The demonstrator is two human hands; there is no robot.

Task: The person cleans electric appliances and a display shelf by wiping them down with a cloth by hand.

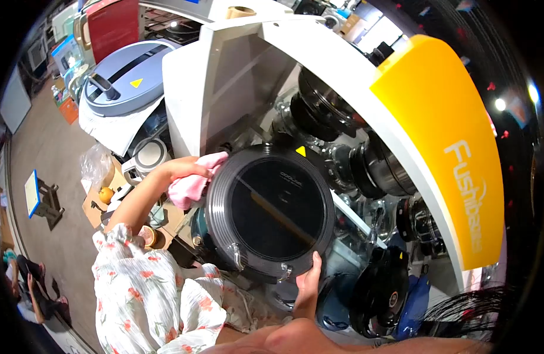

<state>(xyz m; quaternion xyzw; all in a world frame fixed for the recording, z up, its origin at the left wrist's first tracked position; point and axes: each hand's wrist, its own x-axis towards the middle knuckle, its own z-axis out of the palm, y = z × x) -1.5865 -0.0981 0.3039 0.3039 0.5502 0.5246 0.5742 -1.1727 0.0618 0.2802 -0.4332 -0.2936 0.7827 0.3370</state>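
Observation:
A round black appliance (278, 203) with a glossy dark top, ridged rim, yellow triangular sticker and two metal brackets is tilted up in front of me. I cannot tell its exact kind. My left hand (189, 169) is closed on a pink cloth (192, 186), which lies against the appliance's left rim. At the lower right rim, my right hand (308, 282) grips the appliance with the thumb on top; the other fingers are partly hidden beneath.
Several glass and black pots (366, 165) stand inside a white-framed display with a yellow panel (443, 153). A grey round appliance (130, 76) with a handle sits at upper left. An orange fruit (106, 195) lies among cardboard. Another person (33, 289) is at far lower left, near a small stool (41, 197).

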